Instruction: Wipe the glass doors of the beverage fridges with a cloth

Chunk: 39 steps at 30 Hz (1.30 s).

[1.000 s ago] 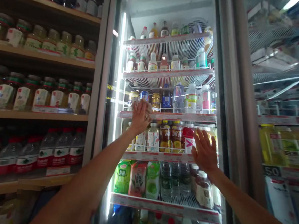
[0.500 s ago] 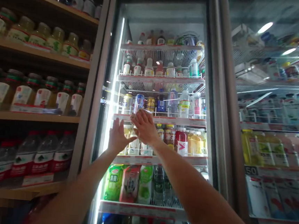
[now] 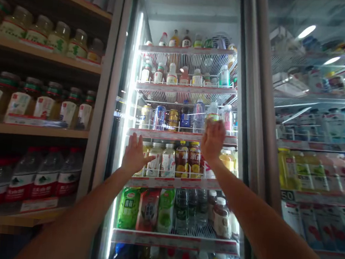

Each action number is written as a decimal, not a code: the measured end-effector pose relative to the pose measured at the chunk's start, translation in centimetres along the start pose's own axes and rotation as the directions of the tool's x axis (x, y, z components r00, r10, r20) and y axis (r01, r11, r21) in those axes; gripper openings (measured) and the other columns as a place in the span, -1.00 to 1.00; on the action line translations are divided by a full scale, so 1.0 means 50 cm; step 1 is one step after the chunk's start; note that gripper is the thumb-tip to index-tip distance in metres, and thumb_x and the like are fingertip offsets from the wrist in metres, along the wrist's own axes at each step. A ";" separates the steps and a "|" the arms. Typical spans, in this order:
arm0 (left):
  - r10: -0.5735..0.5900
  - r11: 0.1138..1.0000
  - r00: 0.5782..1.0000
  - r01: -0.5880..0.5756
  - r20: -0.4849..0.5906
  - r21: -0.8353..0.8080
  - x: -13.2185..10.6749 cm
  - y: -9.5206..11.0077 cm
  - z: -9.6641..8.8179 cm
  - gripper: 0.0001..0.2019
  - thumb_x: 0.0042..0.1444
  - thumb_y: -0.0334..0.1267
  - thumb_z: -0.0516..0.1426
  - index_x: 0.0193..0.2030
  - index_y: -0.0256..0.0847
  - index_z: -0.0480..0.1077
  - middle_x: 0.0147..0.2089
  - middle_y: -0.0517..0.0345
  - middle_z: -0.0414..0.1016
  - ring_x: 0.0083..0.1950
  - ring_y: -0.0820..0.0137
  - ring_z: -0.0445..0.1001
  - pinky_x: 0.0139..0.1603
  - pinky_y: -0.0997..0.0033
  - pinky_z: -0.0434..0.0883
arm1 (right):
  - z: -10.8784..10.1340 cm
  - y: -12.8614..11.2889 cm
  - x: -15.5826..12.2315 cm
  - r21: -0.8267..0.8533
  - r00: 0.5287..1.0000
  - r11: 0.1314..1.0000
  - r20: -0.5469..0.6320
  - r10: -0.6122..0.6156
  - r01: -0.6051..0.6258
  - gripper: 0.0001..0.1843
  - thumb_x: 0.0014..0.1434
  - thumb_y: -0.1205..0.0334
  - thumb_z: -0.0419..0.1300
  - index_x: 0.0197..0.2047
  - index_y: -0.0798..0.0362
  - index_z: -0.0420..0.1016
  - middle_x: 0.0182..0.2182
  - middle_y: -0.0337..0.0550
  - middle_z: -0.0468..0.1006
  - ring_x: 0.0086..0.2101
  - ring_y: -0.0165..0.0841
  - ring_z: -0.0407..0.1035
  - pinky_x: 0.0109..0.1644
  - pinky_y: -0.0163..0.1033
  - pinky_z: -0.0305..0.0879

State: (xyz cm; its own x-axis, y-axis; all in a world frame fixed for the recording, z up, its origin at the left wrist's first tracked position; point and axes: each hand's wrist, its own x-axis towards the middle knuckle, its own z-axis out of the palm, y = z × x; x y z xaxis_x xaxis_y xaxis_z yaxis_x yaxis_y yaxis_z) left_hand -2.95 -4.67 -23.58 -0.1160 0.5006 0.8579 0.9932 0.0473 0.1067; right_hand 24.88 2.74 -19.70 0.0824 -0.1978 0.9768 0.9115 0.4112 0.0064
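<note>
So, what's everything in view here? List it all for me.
Cooler: one, silver-framed, centre
Cans: several, blue, gold and pale, third shelf down
Bottles with yellow caps: two, brown, fourth shelf
Cartons: three, two green, one red, fifth shelf
Other cooler bottles: many, mixed colours, its shelves
Wooden shelves: several, brown, left
Jars: many, yellowish, wooden shelves
Water bottles: several, clear, red-capped, lower left
Drinks: several, mostly yellow, far right
Left hand: one, bare, before cooler's left side
Right hand: one, bare, before cooler's right side, blurred

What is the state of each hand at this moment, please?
Left hand: open, fingers spread, nothing seen in it.
Right hand: raised and blurred, palm hidden; whether it is open or holding something cannot be told.
</note>
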 end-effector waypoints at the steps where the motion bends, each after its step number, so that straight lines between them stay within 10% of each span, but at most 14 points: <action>1: 0.007 1.000 1.000 -0.007 -0.010 0.003 0.000 -0.001 -0.001 -0.01 -0.03 0.22 0.07 0.34 -0.47 -0.20 0.41 -0.35 -0.34 0.41 -0.02 -0.32 0.28 -0.03 0.05 | 0.005 -0.028 -0.010 0.025 0.990 0.991 0.056 -0.133 0.132 -0.50 0.25 0.28 -0.12 0.25 0.09 0.15 0.23 -0.03 0.15 0.27 -0.23 -0.14 0.29 0.03 -0.10; 5: 0.018 0.999 1.000 -0.018 -0.016 0.033 -0.001 -0.002 -0.005 -0.01 -0.03 0.21 0.08 0.34 -0.50 -0.18 0.40 -0.39 -0.30 0.41 -0.02 -0.28 0.29 0.00 0.06 | -0.004 -0.008 -0.014 0.076 0.919 0.933 0.158 -0.361 0.353 -0.52 0.25 0.25 -0.10 0.23 0.01 0.20 0.23 -0.13 0.19 0.26 -0.25 -0.09 0.29 -0.03 -0.04; 8: 0.025 0.997 1.000 -0.024 -0.008 0.071 -0.003 -0.002 -0.004 -0.02 -0.01 0.21 0.06 0.33 -0.53 -0.18 0.40 -0.40 -0.32 0.40 -0.02 -0.28 0.28 0.00 0.07 | -0.027 0.095 0.004 -0.027 0.999 1.000 0.053 -0.006 0.008 -0.49 0.26 0.25 -0.14 0.26 0.15 0.14 0.23 0.04 0.17 0.27 -0.15 -0.10 0.26 0.09 -0.04; 11: 0.030 0.991 0.999 -0.025 -0.038 0.131 -0.006 -0.002 -0.001 -0.05 0.02 0.20 0.04 0.33 -0.53 -0.15 0.39 -0.41 -0.27 0.40 -0.02 -0.27 0.26 0.02 0.12 | -0.030 0.107 -0.003 -0.047 0.983 0.982 -0.001 0.182 -0.182 -0.45 0.24 0.28 -0.14 0.28 0.24 0.09 0.25 0.13 0.11 0.28 -0.09 -0.16 0.27 0.18 -0.09; 17: 0.265 0.922 0.964 -0.264 0.035 0.284 -0.024 0.057 -0.022 -0.27 0.11 0.05 0.05 0.34 -0.27 -0.05 0.41 -0.12 -0.23 0.41 0.08 -0.25 0.30 0.00 0.05 | -0.012 -0.026 -0.074 0.122 0.927 0.942 0.174 -0.331 0.314 -0.51 0.25 0.29 -0.10 0.25 0.05 0.18 0.24 -0.08 0.18 0.27 -0.22 -0.10 0.30 0.03 -0.04; 25: 0.261 0.935 0.956 -0.284 0.131 0.210 -0.037 0.121 -0.024 -0.11 0.00 0.05 0.17 0.36 -0.27 -0.16 0.42 -0.11 -0.33 0.42 0.10 -0.30 0.32 0.00 0.00 | -0.033 0.072 -0.083 0.025 0.999 0.999 -0.007 0.046 -0.045 -0.45 0.26 0.28 -0.14 0.32 0.13 0.01 0.27 0.05 0.09 0.29 -0.13 -0.18 0.27 0.17 -0.07; 31: 0.218 0.949 0.966 -0.243 0.142 0.200 -0.045 0.130 -0.031 -0.14 0.02 -0.01 0.18 0.35 -0.28 -0.13 0.42 -0.14 -0.32 0.41 0.10 -0.28 0.29 0.03 0.08 | -0.047 -0.002 -0.156 0.206 0.880 0.905 0.233 -0.414 0.372 -0.46 0.23 0.33 -0.09 0.29 0.05 0.09 0.25 -0.07 0.16 0.29 -0.26 -0.17 0.32 0.03 -0.10; 36: 0.197 0.959 0.970 -0.221 0.143 0.179 -0.051 0.136 -0.026 -0.16 0.04 -0.06 0.17 0.36 -0.26 -0.15 0.42 -0.12 -0.33 0.42 0.10 -0.28 0.30 0.03 0.07 | -0.081 0.129 -0.150 -0.016 0.998 1.000 0.057 0.026 -0.025 -0.44 0.26 0.27 -0.13 0.32 0.13 -0.01 0.28 0.07 0.08 0.29 -0.16 -0.17 0.26 0.17 -0.06; 39: 0.197 0.964 0.972 -0.215 0.128 0.154 -0.050 0.134 -0.019 -0.17 0.05 -0.07 0.16 0.36 -0.24 -0.15 0.42 -0.11 -0.32 0.41 0.09 -0.28 0.29 0.00 0.07 | -0.080 0.098 -0.168 -0.014 0.997 0.999 0.068 0.035 -0.034 -0.43 0.25 0.30 -0.13 0.32 0.17 -0.01 0.28 0.10 0.05 0.30 -0.15 -0.23 0.27 0.17 -0.07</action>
State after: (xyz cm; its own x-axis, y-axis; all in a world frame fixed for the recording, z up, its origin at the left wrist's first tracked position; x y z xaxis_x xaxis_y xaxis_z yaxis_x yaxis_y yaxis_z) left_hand 3.97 -6.44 -24.53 0.0843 0.6065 0.7906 0.9847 0.0710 -0.1594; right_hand 30.23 2.87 -28.73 0.0863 -0.1223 0.9887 0.9140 0.4047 -0.0297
